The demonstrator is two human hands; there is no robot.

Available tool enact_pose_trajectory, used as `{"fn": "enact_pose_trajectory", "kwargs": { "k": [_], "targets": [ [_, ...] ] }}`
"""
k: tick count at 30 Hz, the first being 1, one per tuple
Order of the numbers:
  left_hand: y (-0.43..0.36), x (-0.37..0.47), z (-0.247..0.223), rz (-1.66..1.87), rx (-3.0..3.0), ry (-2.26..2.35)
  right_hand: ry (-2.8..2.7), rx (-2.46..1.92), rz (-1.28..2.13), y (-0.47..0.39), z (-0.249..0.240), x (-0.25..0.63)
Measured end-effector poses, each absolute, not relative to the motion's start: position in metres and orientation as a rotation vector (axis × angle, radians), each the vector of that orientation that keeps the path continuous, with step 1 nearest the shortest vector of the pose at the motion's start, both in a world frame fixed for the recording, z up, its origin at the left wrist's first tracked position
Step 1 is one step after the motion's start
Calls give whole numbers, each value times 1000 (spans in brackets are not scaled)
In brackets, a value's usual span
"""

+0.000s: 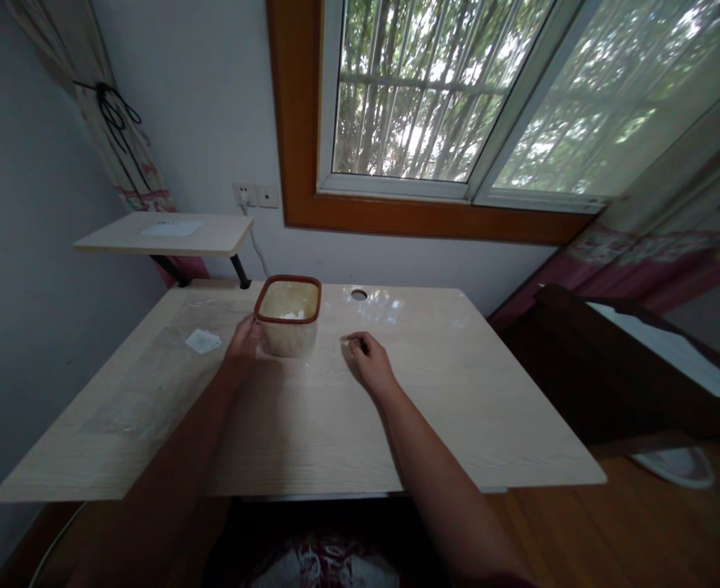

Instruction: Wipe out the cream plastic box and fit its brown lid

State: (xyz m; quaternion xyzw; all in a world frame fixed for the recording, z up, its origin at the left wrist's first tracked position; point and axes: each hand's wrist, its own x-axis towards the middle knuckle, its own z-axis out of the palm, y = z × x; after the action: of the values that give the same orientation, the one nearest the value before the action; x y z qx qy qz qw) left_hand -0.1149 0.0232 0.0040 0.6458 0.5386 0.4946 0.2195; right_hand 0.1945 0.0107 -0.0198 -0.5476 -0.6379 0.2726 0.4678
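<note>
A cream-coloured plastic bin (287,339) with a reddish-brown rim stands upright on the pale wooden desk (458,408). Something whitish lies inside it, too unclear to name. My left hand (243,343) grips the bin's left side just below the rim, its fingers partly hidden. To the right of the bin, and apart from it, my right hand (371,359) is low over the desk with its fingers curled into a pinch. Whatever may be between those fingertips is too small to make out.
A clear plastic sheet (152,371) lies on the desk's left, with a small white packet (202,341) on it. Behind stands a raised shelf (182,233) on black legs. A cable hole (358,295) is near the back edge. Dark furniture (556,367) is to the right.
</note>
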Motion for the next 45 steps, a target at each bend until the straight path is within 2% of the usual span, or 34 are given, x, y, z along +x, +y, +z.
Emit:
{"fn": "enact_pose_trajectory", "kwargs": {
  "k": [13, 24, 31, 35, 41, 45],
  "targets": [
    [18, -96, -19, 1379, 1815, 1245, -1524, -1100, 569, -4, -2, 183],
    [9, -68, -10, 1431, 2272, 1117, -1388, -981, 590, -9, 2, 183],
    [13, -73, -20, 1292, 2479, 1160, -1388, -1003, 582, -10, 0, 182],
    [12, -78, -15, 1164, 2643, 1210, -1396, -1006, 587, -10, 2, 182],
    [-1, -85, 5, 1380, 2556, 1123, -1391, -1022, 604, -11, 3, 181],
    [-10, -82, 12, 1312, 2671, 936, -1387, -1019, 605, -11, 2, 182]
  ]
}}
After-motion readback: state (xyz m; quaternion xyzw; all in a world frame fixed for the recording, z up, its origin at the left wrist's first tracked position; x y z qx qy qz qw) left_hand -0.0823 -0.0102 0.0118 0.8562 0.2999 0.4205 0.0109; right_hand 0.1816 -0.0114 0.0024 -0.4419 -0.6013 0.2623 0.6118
